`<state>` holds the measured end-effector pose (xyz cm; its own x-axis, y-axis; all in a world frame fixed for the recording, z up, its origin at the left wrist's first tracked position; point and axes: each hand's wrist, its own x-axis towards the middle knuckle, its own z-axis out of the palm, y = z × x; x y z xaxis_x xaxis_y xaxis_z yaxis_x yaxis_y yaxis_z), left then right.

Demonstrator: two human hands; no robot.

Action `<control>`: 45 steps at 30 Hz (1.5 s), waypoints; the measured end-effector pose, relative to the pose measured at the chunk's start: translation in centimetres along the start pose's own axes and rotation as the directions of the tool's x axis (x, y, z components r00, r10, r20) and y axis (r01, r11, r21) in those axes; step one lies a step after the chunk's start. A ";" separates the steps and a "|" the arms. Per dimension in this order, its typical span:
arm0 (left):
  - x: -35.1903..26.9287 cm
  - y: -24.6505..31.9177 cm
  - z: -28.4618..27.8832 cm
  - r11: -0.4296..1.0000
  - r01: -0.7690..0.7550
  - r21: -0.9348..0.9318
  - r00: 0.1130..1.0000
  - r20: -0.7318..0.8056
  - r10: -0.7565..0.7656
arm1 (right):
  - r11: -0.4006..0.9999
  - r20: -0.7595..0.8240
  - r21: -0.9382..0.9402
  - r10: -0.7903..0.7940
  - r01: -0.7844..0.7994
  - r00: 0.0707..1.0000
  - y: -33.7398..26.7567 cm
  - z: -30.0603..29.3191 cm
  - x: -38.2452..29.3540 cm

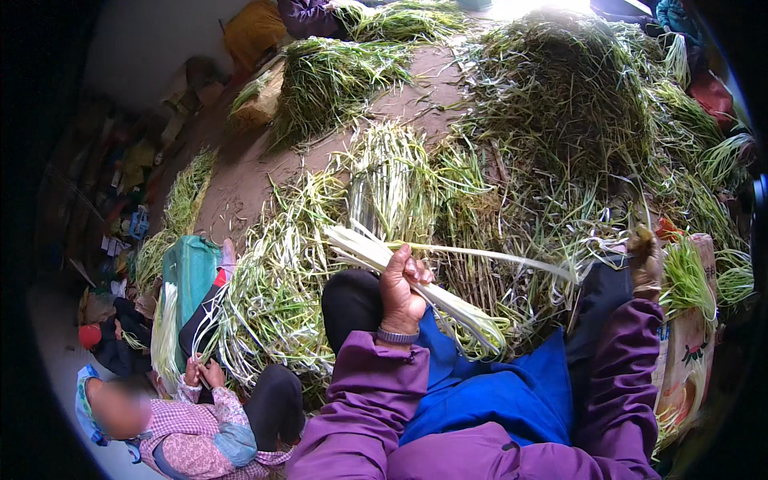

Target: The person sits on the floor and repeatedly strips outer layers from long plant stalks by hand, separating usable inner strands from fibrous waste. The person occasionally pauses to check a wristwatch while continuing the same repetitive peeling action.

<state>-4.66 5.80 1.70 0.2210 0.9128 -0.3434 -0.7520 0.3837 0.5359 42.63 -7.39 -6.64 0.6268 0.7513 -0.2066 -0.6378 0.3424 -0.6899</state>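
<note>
My left hand (403,288) is closed round a bundle of pale, leafy plant stalks (462,315) above my lap. The white ends point up and left, and the yellow-green ends hang down to the right over a blue cloth (492,393). One long pale strand (492,252) runs from the bundle towards the right, its far end blurred. My right hand (647,258) is raised beside my right knee with its fingers bent; a thin strand sticks up at its fingertips, and whether the hand grips it cannot be made out. Loose green stalks (390,180) lie just beyond my knees.
A large heap of green stalks (558,102) rises at the upper right. Right of me, greens lie on a printed carton (690,348). A co-worker (198,426) sits at the lower left, hands on stalks, near a green box-shaped bundle (191,270). Other people are at the top edge.
</note>
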 end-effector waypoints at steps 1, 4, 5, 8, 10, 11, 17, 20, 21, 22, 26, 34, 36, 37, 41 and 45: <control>-0.1 0.0 0.0 1.000 -0.003 0.006 1.000 0.004 0.003 | 1.000 -0.166 -0.024 -0.017 0.013 0.986 -0.9 -0.6 0.4; -0.1 -1.1 0.5 0.995 0.023 0.098 0.999 0.020 -0.025 | 0.724 0.019 -0.688 0.076 -0.043 0.997 -0.3 1.3 -1.0; -0.2 -1.7 0.8 0.990 0.041 0.135 0.998 0.036 -0.046 | 0.547 0.003 -0.829 0.220 -0.121 0.976 1.2 3.1 -1.9; -0.7 -3.4 1.4 0.962 0.091 0.259 0.992 0.064 -0.111 | 0.345 0.280 -0.930 0.433 0.130 0.857 6.5 10.6 -6.2; -1.3 -4.3 1.7 0.943 0.126 0.308 0.986 0.064 -0.152 | 0.626 0.365 -0.771 0.580 -0.112 0.728 9.3 15.9 -8.5; -1.7 -4.8 1.7 0.923 0.097 0.373 0.988 0.073 -0.134 | 0.654 0.441 -0.751 0.599 -0.090 0.668 10.1 18.2 -9.5; -2.5 -5.5 1.6 0.879 0.193 0.437 0.975 0.018 -0.223 | 0.598 0.358 -0.794 0.606 -0.110 0.710 13.2 24.7 -12.4; -2.4 -5.4 1.3 0.883 0.185 0.432 0.977 0.016 -0.212 | 0.727 0.347 -0.631 0.576 -0.270 0.740 14.0 24.0 -12.8; -2.3 -5.4 1.3 0.893 0.169 0.418 0.979 0.031 -0.200 | 0.743 0.305 -0.583 0.576 -0.329 0.759 14.1 23.7 -12.9; -2.3 -5.3 1.2 0.894 0.207 0.397 0.972 0.021 -0.234 | 0.782 0.320 -0.503 0.564 -0.368 0.761 14.1 23.4 -13.0; -2.0 -4.8 1.0 0.951 0.230 0.205 0.960 0.115 -0.257 | 0.890 0.449 -0.108 0.441 -0.443 0.777 12.7 22.1 -12.9; -1.1 -2.8 0.5 0.985 0.174 0.021 0.981 0.086 -0.175 | 0.974 0.309 0.043 0.200 -0.224 0.930 7.2 11.2 -9.8; -0.8 -2.1 0.3 0.991 0.130 0.024 0.991 0.034 -0.131 | 0.981 0.401 0.113 0.103 -0.160 0.910 4.8 7.6 -7.4; -0.6 -1.6 0.2 0.995 0.104 -0.005 0.988 0.115 -0.103 | 0.954 0.559 0.217 0.053 -0.207 0.827 3.2 6.1 -6.3; -0.4 -0.9 -0.1 0.994 0.086 -0.063 0.989 0.127 -0.078 | 0.992 -0.069 0.010 -0.128 0.129 0.989 -1.8 3.2 -4.1; -0.6 -2.2 0.3 0.989 0.138 0.043 0.987 0.075 -0.141 | 0.429 0.079 -0.902 0.273 -0.047 0.959 2.5 7.3 -6.3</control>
<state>-2.96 4.47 0.91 0.3710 0.8574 -0.3567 -0.6870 0.5118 0.5158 33.78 -7.12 -1.98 0.3915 0.8585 -0.3312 0.1003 -0.3976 -0.9121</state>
